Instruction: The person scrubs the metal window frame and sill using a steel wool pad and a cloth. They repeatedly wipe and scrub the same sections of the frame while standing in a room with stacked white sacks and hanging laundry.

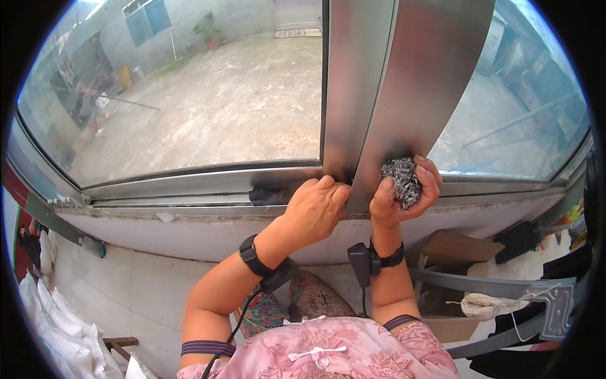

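Observation:
My right hand (pixel 409 194) holds a grey steel wool scouring pad (pixel 402 182) in front of the wide metal window post (pixel 416 80). Curled fingers of my left hand (pixel 315 206) touch the lower corner of the sliding window frame (pixel 208 182), just left of that post. A dark piece, seemingly cloth (pixel 270 194), lies along the bottom window track beside the left hand. Whether the left fingers grip it is hidden. Both wrists carry black straps with small devices.
Below the window runs a pale sill wall (pixel 189 232). White sacks (pixel 71 327) are piled at lower left. A cardboard box (pixel 454 251) and a grey metal frame (pixel 478 282) stand at right. Through the window glass (pixel 227 109), a person (pixel 87 106) holds a pole in a concrete yard.

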Tool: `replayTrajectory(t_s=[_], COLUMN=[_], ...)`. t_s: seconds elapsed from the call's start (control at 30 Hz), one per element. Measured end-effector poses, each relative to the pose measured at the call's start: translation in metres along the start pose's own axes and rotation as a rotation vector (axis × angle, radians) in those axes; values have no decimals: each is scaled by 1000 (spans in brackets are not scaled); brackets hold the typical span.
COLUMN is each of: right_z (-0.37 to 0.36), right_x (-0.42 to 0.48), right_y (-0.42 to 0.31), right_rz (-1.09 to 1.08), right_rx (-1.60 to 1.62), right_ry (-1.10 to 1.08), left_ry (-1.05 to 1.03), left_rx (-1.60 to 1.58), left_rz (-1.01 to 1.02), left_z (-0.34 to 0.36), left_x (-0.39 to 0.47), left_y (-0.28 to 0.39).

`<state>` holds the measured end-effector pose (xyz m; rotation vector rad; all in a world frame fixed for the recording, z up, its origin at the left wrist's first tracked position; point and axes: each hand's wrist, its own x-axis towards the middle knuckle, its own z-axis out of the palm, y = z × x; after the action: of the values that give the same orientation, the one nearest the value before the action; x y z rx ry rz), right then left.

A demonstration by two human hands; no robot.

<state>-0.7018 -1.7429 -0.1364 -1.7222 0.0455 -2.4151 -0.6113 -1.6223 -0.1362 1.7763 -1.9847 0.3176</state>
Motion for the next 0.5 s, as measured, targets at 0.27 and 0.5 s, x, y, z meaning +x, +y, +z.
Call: replayTrajectory(t_s=[0.27, 0.5], right_z=[-7, -2], right_x=[5, -2], right_y=[5, -1], right_rz=[-37, -29], right_rx=[-19, -8], right_ry=[-27, 4], left_ry=[103, 163], left_rx=[105, 85], left_rz=[-191, -214], left_z=[-26, -22], left_x=[-34, -59], left_y=[-17, -13])
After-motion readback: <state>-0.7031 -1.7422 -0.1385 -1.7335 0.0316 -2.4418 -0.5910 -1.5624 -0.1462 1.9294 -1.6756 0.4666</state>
